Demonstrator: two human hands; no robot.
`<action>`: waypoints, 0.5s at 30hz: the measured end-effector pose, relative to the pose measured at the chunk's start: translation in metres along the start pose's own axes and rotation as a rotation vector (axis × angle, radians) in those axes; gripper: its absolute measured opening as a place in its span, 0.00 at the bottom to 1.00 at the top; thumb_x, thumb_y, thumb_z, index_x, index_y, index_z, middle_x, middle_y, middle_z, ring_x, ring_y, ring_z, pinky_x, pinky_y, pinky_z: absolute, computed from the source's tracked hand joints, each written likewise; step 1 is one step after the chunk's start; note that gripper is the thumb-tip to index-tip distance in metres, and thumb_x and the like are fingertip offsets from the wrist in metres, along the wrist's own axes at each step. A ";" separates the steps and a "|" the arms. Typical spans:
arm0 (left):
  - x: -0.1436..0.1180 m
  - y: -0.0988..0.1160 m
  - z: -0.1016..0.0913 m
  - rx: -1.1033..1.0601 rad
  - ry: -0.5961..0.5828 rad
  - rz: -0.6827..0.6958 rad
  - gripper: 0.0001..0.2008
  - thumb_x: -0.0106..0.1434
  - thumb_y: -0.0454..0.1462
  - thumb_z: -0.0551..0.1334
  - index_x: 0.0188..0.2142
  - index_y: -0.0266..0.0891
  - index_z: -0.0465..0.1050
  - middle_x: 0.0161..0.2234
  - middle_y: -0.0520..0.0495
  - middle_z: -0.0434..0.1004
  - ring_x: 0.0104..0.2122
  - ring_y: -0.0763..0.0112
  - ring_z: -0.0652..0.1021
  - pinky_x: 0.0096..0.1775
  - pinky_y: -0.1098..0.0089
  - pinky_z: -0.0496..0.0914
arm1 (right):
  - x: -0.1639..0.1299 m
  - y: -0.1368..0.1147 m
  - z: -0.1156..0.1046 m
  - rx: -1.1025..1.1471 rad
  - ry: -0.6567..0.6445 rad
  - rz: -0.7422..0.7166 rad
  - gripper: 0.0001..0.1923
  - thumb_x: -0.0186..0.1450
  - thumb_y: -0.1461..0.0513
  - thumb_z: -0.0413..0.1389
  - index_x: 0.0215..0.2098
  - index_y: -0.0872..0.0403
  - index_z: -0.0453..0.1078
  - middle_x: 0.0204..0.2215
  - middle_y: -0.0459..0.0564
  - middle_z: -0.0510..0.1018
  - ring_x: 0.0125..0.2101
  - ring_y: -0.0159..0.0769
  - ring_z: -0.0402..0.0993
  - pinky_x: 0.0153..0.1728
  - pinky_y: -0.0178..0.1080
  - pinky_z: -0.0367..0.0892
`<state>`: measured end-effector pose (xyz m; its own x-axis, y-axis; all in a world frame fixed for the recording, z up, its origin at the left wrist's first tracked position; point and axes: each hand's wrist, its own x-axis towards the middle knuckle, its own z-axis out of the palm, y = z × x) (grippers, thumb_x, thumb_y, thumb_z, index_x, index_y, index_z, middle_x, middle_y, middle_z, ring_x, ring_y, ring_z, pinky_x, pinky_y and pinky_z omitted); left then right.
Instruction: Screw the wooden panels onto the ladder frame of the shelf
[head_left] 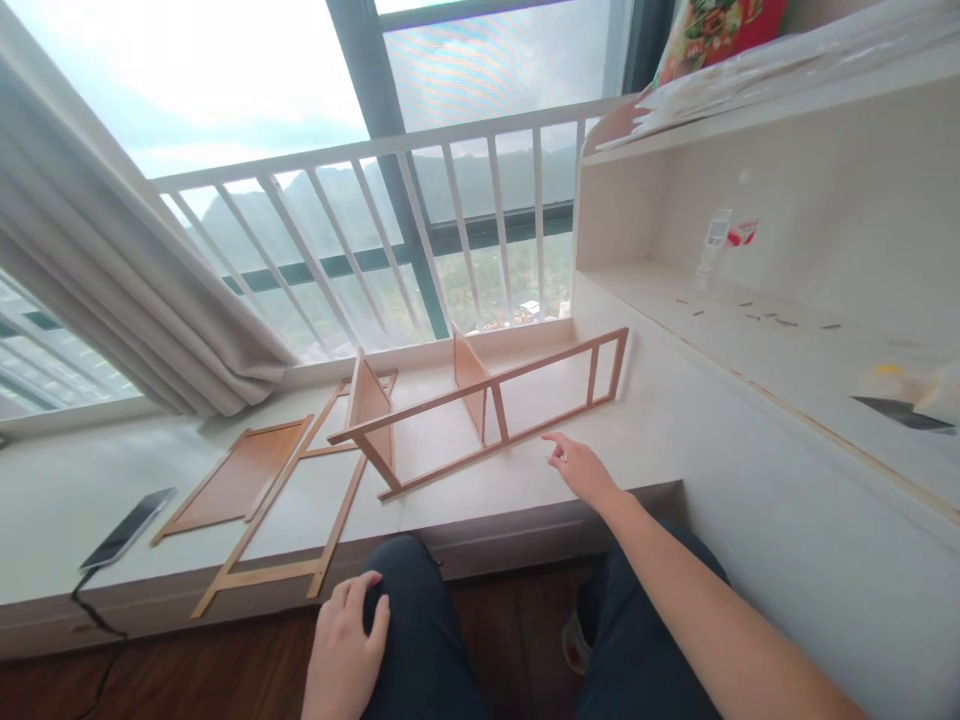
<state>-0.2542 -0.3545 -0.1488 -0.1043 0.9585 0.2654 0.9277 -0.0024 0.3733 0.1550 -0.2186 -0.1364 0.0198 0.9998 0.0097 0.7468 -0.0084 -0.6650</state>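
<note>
Right forearm (697, 600) outstretched, a person holds the right hand (585, 472) just beside a wooden frame (499, 412), which rests left of the fingertips on a white ledge (540, 480); whether thumb and index finger pinch anything cannot be told. The left hand (349, 635), thumb and fingers apart, rests on a knee (409, 570), a flat frame (274, 574) ahead, a phone (127, 530) farther left.
</note>
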 end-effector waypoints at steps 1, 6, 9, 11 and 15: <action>-0.001 -0.002 -0.001 0.007 -0.022 -0.042 0.18 0.65 0.48 0.54 0.47 0.43 0.73 0.45 0.42 0.78 0.46 0.54 0.78 0.51 0.56 0.70 | 0.010 -0.005 0.006 -0.013 -0.027 -0.005 0.28 0.67 0.65 0.53 0.65 0.46 0.65 0.41 0.50 0.82 0.44 0.41 0.78 0.48 0.39 0.66; 0.011 -0.001 -0.015 0.084 -0.031 -0.042 0.13 0.66 0.47 0.53 0.33 0.44 0.71 0.34 0.45 0.77 0.39 0.56 0.78 0.45 0.59 0.70 | 0.058 -0.020 0.035 -0.079 -0.149 -0.024 0.35 0.67 0.66 0.54 0.71 0.47 0.57 0.47 0.55 0.82 0.48 0.45 0.77 0.47 0.41 0.65; 0.019 0.008 -0.027 0.072 0.045 0.100 0.12 0.65 0.46 0.55 0.39 0.44 0.73 0.42 0.44 0.78 0.46 0.54 0.77 0.52 0.59 0.68 | 0.076 -0.020 0.053 -0.100 -0.193 -0.024 0.35 0.68 0.67 0.52 0.72 0.50 0.55 0.52 0.60 0.79 0.51 0.49 0.76 0.49 0.44 0.65; 0.023 0.020 -0.035 0.089 0.040 0.092 0.12 0.66 0.45 0.55 0.42 0.43 0.73 0.42 0.43 0.78 0.45 0.55 0.76 0.51 0.59 0.67 | 0.083 -0.017 0.063 -0.099 -0.214 -0.023 0.34 0.68 0.68 0.51 0.72 0.53 0.56 0.56 0.63 0.77 0.55 0.49 0.73 0.52 0.45 0.64; 0.035 0.061 -0.042 0.178 -0.117 0.068 0.14 0.69 0.43 0.51 0.31 0.43 0.70 0.32 0.47 0.76 0.36 0.59 0.76 0.41 0.61 0.67 | 0.088 -0.006 0.077 -0.075 -0.253 -0.020 0.34 0.66 0.71 0.51 0.70 0.58 0.59 0.55 0.62 0.78 0.56 0.46 0.73 0.55 0.41 0.63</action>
<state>-0.2167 -0.3332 -0.0792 -0.0064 0.9844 0.1759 0.9809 -0.0280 0.1923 0.1007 -0.1288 -0.1889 -0.1557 0.9729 -0.1710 0.7927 0.0197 -0.6093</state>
